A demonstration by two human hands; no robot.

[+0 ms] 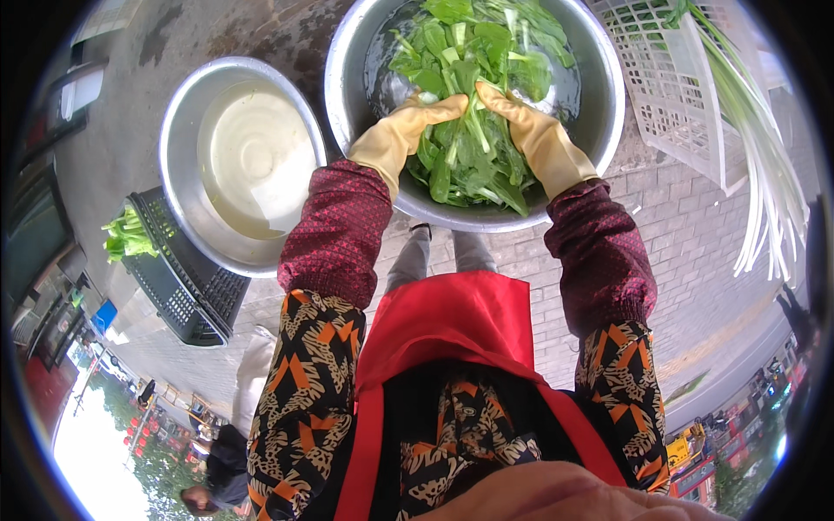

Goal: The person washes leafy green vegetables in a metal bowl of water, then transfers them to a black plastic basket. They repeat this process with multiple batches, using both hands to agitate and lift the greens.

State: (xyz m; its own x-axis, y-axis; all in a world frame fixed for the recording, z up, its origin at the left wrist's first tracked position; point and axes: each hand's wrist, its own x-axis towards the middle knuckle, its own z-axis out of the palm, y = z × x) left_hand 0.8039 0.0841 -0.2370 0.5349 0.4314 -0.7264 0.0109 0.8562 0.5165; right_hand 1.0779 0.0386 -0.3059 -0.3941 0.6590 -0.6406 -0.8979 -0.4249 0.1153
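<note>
A large metal basin (603,124) holds water and a heap of leafy greens (492,42) with pale stems. My left hand (410,130), in a cream rubber glove, reaches into it from the left, its thumb pressed on the greens. From the right comes my right hand (531,133), gloved the same way, thumb on the same bunch. Both hands close around the greens at the basin's middle; the fingers lie hidden beneath leaves. Loose leaves lie in the basin nearer to me. Left of it stands a second metal basin (177,195) with cloudy water.
A black plastic crate (189,293) with light green stalks (130,236) stands beside the left basin. At the right, long scallions (749,143) hang over a white plastic crate (671,98). A person in dark clothing (228,465) is at the lower left. Grey paving (658,221) lies underneath.
</note>
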